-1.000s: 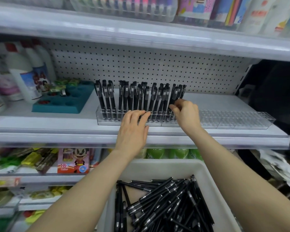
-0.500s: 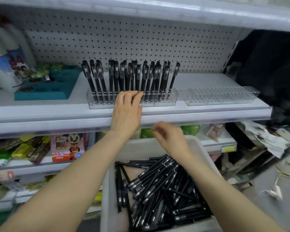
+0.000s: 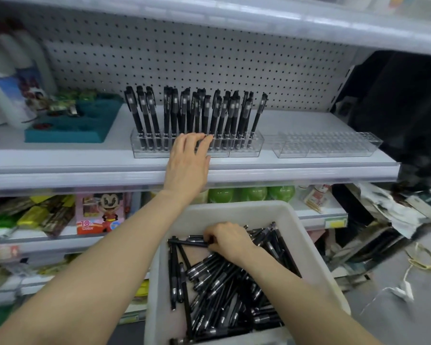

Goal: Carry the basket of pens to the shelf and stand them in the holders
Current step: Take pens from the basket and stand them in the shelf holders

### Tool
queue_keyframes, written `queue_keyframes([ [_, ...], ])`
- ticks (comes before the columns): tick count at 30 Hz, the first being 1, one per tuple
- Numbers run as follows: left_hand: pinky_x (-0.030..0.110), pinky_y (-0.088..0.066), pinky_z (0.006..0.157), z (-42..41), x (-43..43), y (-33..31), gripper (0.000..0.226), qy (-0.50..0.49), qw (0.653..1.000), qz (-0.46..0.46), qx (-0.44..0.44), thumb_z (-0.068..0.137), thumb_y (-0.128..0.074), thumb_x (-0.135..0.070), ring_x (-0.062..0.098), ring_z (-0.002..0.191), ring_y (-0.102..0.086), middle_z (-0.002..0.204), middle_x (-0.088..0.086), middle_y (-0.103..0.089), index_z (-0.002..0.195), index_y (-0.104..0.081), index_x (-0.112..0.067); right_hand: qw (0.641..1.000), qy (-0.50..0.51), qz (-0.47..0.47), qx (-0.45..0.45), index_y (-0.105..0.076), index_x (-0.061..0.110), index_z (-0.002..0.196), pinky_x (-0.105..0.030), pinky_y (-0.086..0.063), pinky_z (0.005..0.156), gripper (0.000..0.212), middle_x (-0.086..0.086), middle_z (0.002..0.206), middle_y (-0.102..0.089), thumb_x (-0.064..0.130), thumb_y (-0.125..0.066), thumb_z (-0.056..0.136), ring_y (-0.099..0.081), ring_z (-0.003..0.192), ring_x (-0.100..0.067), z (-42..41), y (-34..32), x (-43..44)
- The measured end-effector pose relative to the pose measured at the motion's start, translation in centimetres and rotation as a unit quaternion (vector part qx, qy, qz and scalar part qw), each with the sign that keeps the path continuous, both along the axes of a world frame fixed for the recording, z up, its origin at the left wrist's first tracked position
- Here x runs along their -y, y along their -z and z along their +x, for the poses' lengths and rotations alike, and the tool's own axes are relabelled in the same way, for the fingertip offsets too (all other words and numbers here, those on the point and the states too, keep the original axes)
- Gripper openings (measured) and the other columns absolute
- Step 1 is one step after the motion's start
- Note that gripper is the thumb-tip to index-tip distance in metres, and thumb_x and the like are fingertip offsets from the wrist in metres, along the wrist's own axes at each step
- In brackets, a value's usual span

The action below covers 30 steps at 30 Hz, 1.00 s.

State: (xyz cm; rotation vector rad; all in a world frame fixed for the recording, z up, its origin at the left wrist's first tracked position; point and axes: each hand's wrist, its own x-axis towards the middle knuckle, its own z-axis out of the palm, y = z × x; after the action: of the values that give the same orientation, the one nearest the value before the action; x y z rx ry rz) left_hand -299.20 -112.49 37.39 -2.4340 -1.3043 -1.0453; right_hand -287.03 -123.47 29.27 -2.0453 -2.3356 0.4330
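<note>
In the basket (image 3: 234, 207), my right hand (image 3: 228, 239) pinches a pen (image 3: 184, 242); my left hand (image 3: 188, 158) rests straight-fingered against the holder (image 3: 244, 150)

stationery shop, pegboard shelves (image 3: 184, 168), stocked goods
</note>
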Motion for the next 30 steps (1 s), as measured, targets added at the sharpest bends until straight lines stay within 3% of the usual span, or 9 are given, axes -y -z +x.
queue_keyframes([
  [5, 0.046, -0.035, 0.112, -0.3, 0.4, -0.3, 0.049, 0.015, 1.0, 0.004, 0.0, 0.094, -0.057, -0.012, 0.03, 0.127, -0.039, 0.136, 0.013, -0.049, 0.141, -0.046, -0.006, 0.995, -0.068, -0.004, 0.072, -0.067, 0.019, 0.113, -0.037, -0.048, 0.083, 0.027, -0.01, 0.123, -0.056, 0.02, -0.067, 0.086, -0.061, 0.106, -0.034, -0.9, -0.5, 0.0],
  [10, 0.041, -0.036, 0.112, -0.9, 0.0, -1.2, 0.062, 0.021, 0.998, -0.029, -0.045, 0.089, -0.06, 0.001, 0.026, 0.132, -0.036, 0.141, 0.008, -0.045, 0.146, -0.041, -0.012, 0.996, -0.08, 0.031, -0.015, -0.064, 0.017, 0.099, -0.03, -0.045, 0.074, 0.016, -0.006, 0.105, -0.065, 0.027, -0.064, 0.087, -0.059, 0.097, -0.027, 0.1, -4.9, 0.1],
  [15, 0.034, -0.039, 0.103, -1.8, 1.5, -2.7, 0.034, 0.092, 0.994, -0.048, 0.03, 0.102, -0.042, -0.025, 0.017, 0.122, -0.043, 0.126, -0.001, -0.056, 0.129, -0.06, -0.016, 0.993, -0.07, -0.006, -0.096, -0.069, 0.022, 0.098, -0.027, -0.048, 0.081, 0.013, 0.004, 0.094, -0.071, 0.03, -0.066, 0.09, -0.064, 0.086, -0.014, 3.4, -10.9, -0.8],
  [18, 0.031, -0.042, 0.093, -1.9, 2.7, -3.1, 0.044, 0.138, 0.982, -0.112, -0.057, 0.1, -0.031, -0.044, 0.011, 0.107, -0.049, 0.112, -0.008, -0.063, 0.117, -0.066, -0.023, 0.991, -0.031, 0.01, -0.133, -0.068, 0.028, 0.089, -0.03, -0.049, 0.079, 0.004, 0.005, 0.087, -0.069, 0.03, -0.065, 0.091, -0.06, 0.081, -0.012, 5.8, -13.6, -1.3],
  [21, 0.031, -0.045, 0.079, -1.2, 3.4, -2.5, 0.037, 0.139, 0.973, -0.116, -0.14, 0.1, -0.035, -0.048, 0.012, 0.097, -0.053, 0.103, -0.01, -0.065, 0.11, -0.064, -0.026, 0.973, 0.026, 0.063, -0.219, -0.073, 0.025, 0.088, -0.029, -0.047, 0.073, 0.004, 0.003, 0.083, -0.071, 0.024, -0.069, 0.088, -0.06, 0.077, -0.01, 7.3, -15.2, -1.7],
  [23, 0.035, -0.045, 0.07, -0.5, 3.5, -1.9, 0.027, 0.11, 0.979, -0.133, -0.106, 0.102, -0.041, -0.042, 0.018, 0.091, -0.058, 0.096, -0.007, -0.066, 0.107, -0.061, -0.026, 0.941, 0.064, 0.127, -0.306, -0.072, 0.023, 0.095, -0.022, -0.047, 0.068, 0.013, 0.004, 0.084, -0.069, 0.016, -0.073, 0.085, -0.058, 0.071, -0.008, 7.5, -15.6, -1.8],
  [26, 0.039, -0.05, 0.069, 0.8, 3.8, -1.6, 0.021, 0.091, 0.981, -0.168, 0.012, 0.101, -0.044, -0.04, 0.019, 0.077, -0.062, 0.08, -0.008, -0.066, 0.096, -0.06, -0.028, 0.828, 0.163, 0.173, -0.507, -0.059, 0.015, 0.11, -0.028, -0.056, 0.067, 0.037, -0.004, 0.083, -0.068, 0.006, -0.078, 0.079, -0.063, 0.065, -0.014, 6.8, -15.3, -2.1],
  [28, 0.04, -0.05, 0.07, 1.9, 4.0, -1.8, 0.021, 0.091, 0.979, -0.176, 0.055, 0.101, -0.044, -0.039, 0.017, 0.074, -0.062, 0.076, -0.009, -0.067, 0.09, -0.059, -0.028, 0.751, 0.202, 0.145, -0.612, -0.057, 0.005, 0.11, -0.027, -0.058, 0.073, 0.038, -0.007, 0.078, -0.069, 0.001, -0.077, 0.079, -0.067, 0.067, -0.016, 6.0, -14.6, -2.4],
  [30, 0.037, -0.049, 0.072, 2.7, 4.2, -2.1, 0.021, 0.094, 0.978, -0.177, 0.058, 0.102, -0.043, -0.037, 0.013, 0.078, -0.06, 0.08, -0.011, -0.067, 0.092, -0.059, -0.028, 0.721, 0.211, 0.129, -0.647, -0.06, -0.002, 0.103, -0.023, -0.057, 0.071, 0.026, -0.013, 0.077, -0.069, 0.001, -0.074, 0.081, -0.066, 0.065, -0.018, 5.4, -14.0, -2.5],
])
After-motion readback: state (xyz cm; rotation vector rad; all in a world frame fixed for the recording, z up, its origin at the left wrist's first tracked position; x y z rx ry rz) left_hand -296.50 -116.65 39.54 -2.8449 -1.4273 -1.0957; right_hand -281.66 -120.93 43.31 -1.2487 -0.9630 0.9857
